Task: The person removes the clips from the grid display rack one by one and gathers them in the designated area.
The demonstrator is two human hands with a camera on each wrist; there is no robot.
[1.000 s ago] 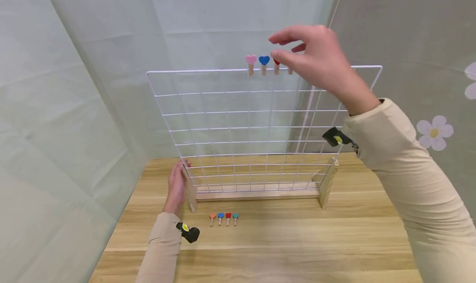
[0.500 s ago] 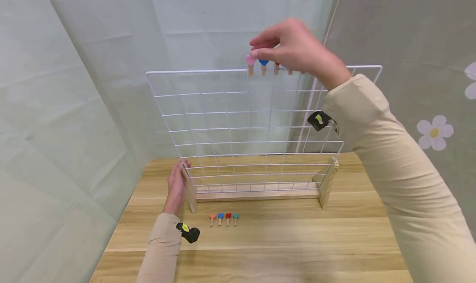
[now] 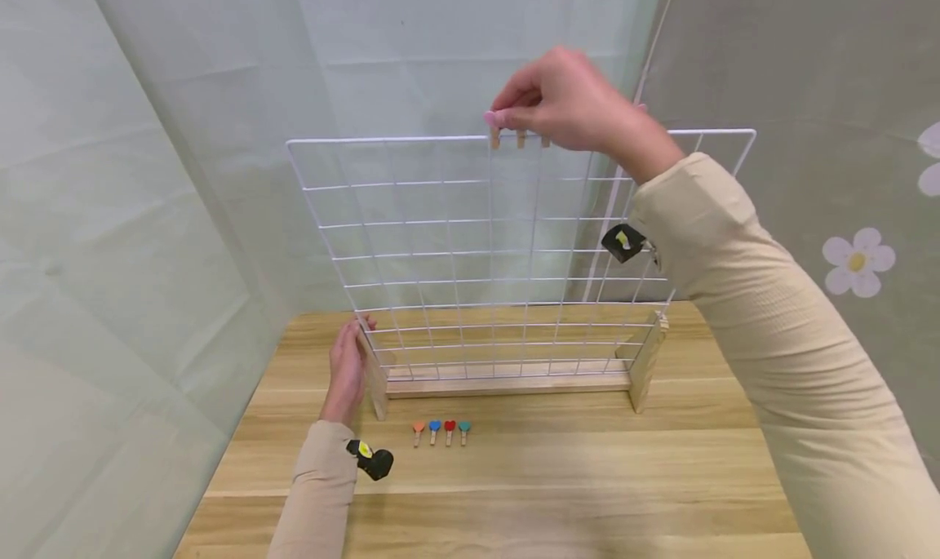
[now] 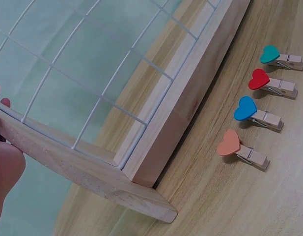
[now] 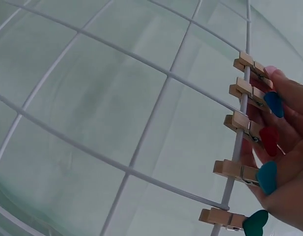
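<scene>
A white wire grid (image 3: 470, 241) stands upright in a wooden stand (image 3: 507, 383) on the table. Several wooden clips with coloured hearts sit on its top wire. My right hand (image 3: 498, 118) is raised to that wire and pinches the leftmost one, the pink heart clip (image 3: 490, 119), while its other fingers cover the neighbouring hearts. The right wrist view shows the pink heart clip (image 5: 266, 72) under the fingertips (image 5: 289, 91), then blue (image 5: 274, 103), red (image 5: 268, 140) and two teal clips below. My left hand (image 3: 348, 370) holds the stand's left foot (image 4: 92, 172).
Four loose clips lie in a row on the wooden table (image 3: 514, 477) in front of the stand: orange (image 4: 229, 143), blue (image 4: 245, 108), red (image 4: 259, 78), teal (image 4: 270, 54). Pale curtains hang close behind and on both sides.
My right hand slid left along the top wire, from above the red clip to the pink one, and its fingers closed on it. The left hand stayed put.
</scene>
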